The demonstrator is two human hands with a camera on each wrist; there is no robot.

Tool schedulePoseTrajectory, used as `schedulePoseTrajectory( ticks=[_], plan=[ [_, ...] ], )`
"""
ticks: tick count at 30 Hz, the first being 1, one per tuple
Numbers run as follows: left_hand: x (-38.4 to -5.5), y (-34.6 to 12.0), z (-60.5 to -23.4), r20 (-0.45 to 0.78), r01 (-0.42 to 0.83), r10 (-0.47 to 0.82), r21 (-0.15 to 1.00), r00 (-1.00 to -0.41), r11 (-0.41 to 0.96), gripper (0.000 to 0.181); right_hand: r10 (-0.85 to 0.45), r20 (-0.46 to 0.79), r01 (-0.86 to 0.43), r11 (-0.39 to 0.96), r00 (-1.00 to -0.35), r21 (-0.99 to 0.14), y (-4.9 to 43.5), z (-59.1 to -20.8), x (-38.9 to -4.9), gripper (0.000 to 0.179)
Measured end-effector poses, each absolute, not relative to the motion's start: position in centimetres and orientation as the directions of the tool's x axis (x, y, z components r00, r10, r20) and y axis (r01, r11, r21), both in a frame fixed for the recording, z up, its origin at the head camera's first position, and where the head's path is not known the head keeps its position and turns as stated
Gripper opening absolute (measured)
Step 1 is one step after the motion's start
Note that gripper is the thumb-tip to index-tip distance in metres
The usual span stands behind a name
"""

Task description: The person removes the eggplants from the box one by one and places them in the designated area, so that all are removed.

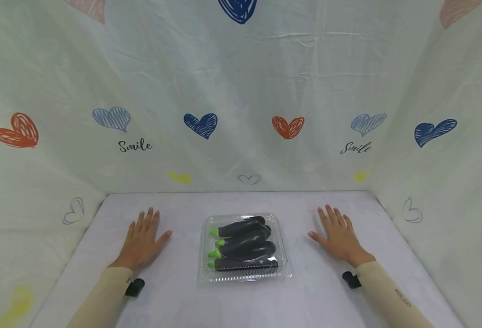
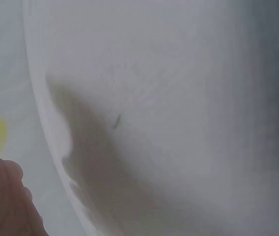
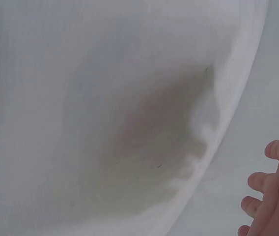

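Observation:
A clear plastic clamshell box point(image 1: 204, 255) lies on the white table, its lid apparently down. Several dark eggplants point(image 1: 245, 241) with bright green stem ends lie side by side inside it. To the left of the box is my left hand point(image 1: 142, 241), palm down, fingers straight and thumb spread toward the box. My right hand point(image 1: 341, 237) mirrors it on the other side, fingers also straight. Neither hand touches the box or holds anything. Both wrist views catch only part of each hand, with a shadow on the white surface; no box shows there.
A white table point(image 1: 175, 296) spreads under everything. Behind it and at both sides hangs a pale sheet point(image 1: 241, 91) printed with hearts and the word "Smile". A small black device point(image 1: 135, 288) sits at the left wrist, and another black device point(image 1: 351, 280) at the right.

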State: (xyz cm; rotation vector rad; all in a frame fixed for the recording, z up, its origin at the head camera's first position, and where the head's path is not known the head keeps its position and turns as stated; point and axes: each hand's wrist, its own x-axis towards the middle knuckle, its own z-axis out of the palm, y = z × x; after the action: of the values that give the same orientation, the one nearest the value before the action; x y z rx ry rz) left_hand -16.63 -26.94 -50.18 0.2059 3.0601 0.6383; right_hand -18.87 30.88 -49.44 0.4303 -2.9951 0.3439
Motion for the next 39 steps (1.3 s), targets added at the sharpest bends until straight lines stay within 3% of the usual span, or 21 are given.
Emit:
schedulePoseTrajectory(
  ticks=[15, 23, 39],
  plan=[
    [-14.6, -24.4, -49.4, 0.075, 0.207, 0.194, 0.404, -0.978, 0.891, 0.09, -0.304, 0.18, -0.337, 0.921, -0.936, -0.197, 28.0, -48.2, -16.8, 0.088],
    [-13.2, -22.5, -48.5, 0.116, 0.251, 0.223, 0.402, -0.968, 0.88, 0.088, -0.338, 0.267, -0.39, 0.905, -0.902, -0.173, 27.1, -48.0, -15.8, 0.087],
    [-10.4, -19.2, -48.5, 0.163, 0.32, 0.276, 0.433, -0.947, 0.843, 0.087, -0.405, 0.29, -0.468, 0.861, -0.867, -0.199, 24.4, -47.0, -12.4, 0.086]
  ],
)
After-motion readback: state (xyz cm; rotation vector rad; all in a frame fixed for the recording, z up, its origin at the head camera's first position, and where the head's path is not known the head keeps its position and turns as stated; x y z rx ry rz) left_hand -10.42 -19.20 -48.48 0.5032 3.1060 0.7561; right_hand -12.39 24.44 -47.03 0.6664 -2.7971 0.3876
